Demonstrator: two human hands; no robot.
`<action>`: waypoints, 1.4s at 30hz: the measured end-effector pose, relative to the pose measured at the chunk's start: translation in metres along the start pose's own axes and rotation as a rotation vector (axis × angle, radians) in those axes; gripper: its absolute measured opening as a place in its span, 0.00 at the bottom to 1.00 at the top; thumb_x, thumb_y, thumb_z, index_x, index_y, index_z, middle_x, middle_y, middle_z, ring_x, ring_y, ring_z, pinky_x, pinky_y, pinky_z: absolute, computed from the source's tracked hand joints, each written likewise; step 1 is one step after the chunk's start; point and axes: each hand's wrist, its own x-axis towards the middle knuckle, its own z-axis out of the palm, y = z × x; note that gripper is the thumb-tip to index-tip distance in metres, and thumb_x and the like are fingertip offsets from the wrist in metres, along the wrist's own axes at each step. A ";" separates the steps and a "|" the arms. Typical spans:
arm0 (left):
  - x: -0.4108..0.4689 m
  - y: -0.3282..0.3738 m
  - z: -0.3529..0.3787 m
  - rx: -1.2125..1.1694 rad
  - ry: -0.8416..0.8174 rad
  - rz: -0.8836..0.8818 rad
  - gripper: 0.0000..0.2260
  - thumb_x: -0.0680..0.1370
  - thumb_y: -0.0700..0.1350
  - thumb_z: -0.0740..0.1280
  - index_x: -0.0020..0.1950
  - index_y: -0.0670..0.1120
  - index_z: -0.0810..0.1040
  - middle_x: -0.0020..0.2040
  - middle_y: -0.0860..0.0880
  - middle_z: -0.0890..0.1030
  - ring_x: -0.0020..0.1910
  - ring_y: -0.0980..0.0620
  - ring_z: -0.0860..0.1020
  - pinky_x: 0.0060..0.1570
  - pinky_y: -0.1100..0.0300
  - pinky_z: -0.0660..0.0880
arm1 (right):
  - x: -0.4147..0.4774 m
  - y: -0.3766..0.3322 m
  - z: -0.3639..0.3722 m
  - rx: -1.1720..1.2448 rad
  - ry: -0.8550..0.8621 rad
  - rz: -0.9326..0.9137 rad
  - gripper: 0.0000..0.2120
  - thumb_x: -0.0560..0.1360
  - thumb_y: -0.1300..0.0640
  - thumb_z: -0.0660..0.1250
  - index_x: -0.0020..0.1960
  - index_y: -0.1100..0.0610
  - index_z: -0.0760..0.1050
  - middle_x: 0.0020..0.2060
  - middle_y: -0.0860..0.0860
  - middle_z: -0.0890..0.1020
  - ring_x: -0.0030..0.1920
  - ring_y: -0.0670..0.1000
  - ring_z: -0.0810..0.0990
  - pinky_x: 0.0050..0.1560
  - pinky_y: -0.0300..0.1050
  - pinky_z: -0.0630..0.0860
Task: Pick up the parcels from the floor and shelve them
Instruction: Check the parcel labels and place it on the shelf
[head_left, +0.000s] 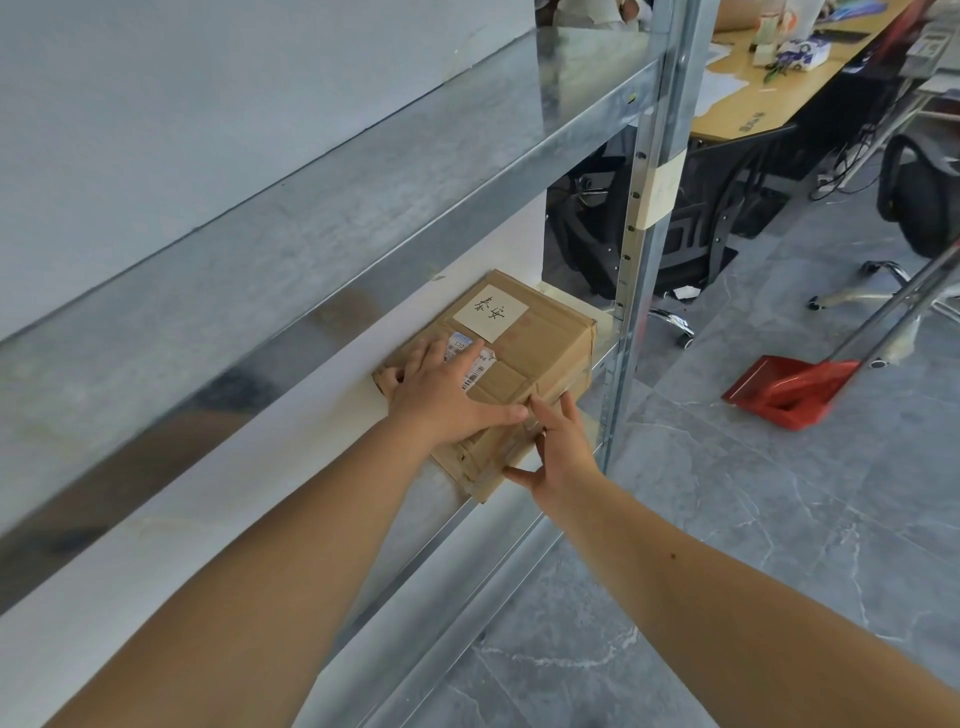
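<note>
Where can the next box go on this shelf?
Left of the parcel, the lower shelf is bare board along the wall. The upper shelf shows bare too. The right end is crowded: the parcel sits close to the upright post, with the left hand on top and the right hand against its front.

Brown cardboard parcel (524, 358) is set on the lower board of the grey steel shelving rack (311, 244), near its right upright. Left hand (441, 397) is laid on parcel top, right hand (563, 452) against its near side. Red plastic dustpan (789, 389) is noted on floor (779, 545), right of rack.
</note>
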 end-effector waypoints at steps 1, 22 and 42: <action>0.000 -0.001 0.001 0.006 0.002 -0.002 0.61 0.53 0.89 0.58 0.84 0.70 0.51 0.89 0.54 0.47 0.87 0.50 0.42 0.79 0.36 0.47 | 0.000 0.000 0.000 -0.003 -0.002 -0.003 0.36 0.79 0.52 0.73 0.80 0.34 0.61 0.79 0.48 0.69 0.76 0.52 0.69 0.59 0.72 0.80; 0.002 0.000 0.007 0.080 0.080 -0.010 0.55 0.59 0.86 0.57 0.84 0.70 0.51 0.89 0.52 0.48 0.87 0.49 0.44 0.77 0.37 0.50 | -0.005 -0.005 -0.010 -0.158 -0.090 -0.009 0.37 0.80 0.46 0.72 0.82 0.34 0.56 0.82 0.48 0.65 0.82 0.55 0.63 0.69 0.65 0.73; -0.137 -0.093 0.018 -0.150 0.308 -0.202 0.44 0.76 0.78 0.55 0.87 0.61 0.46 0.89 0.50 0.43 0.87 0.46 0.45 0.82 0.36 0.47 | -0.067 0.068 0.026 -0.488 -0.102 -0.194 0.44 0.76 0.40 0.74 0.82 0.30 0.50 0.84 0.44 0.60 0.81 0.55 0.63 0.80 0.61 0.62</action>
